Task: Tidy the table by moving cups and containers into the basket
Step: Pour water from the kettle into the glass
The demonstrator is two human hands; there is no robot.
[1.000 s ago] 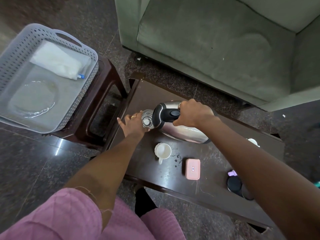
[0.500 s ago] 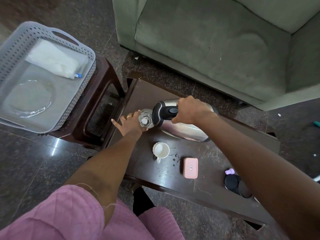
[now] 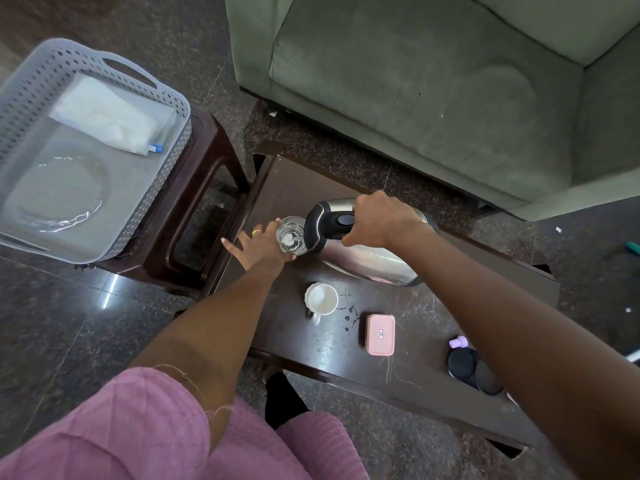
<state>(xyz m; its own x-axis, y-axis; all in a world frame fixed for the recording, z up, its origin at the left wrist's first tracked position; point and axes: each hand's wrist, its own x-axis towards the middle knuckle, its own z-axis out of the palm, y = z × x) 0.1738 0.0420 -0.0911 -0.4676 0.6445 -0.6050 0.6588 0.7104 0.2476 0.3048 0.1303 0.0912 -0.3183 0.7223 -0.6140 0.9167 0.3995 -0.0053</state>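
My right hand point(image 3: 377, 220) grips the black handle of a steel kettle point(image 3: 374, 261), which is tilted with its top toward a clear glass point(image 3: 291, 235) on the dark table point(image 3: 433, 375). My left hand point(image 3: 258, 245) holds that glass between index finger and thumb, the other fingers spread to the left. A white cup point(image 3: 322, 299) stands upright nearer to me, and a pink lidded container point(image 3: 381, 334) lies to its right. The grey perforated basket point(image 3: 173, 109) sits on a brown stool point(image 3: 207, 188) to the left and holds a glass plate point(image 3: 59, 195) and a white packet point(image 3: 107, 119).
Two black round lids point(image 3: 472, 370) and a small purple cap point(image 3: 459, 341) lie at the table's right, partly behind my right arm. Water drops dot the table near the cup. A green sofa point(image 3: 415, 81) stands beyond the table. A gap of floor separates stool and table.
Both hands, the kettle and the glass stay almost in place. My left fingers have spread a little further to the left.
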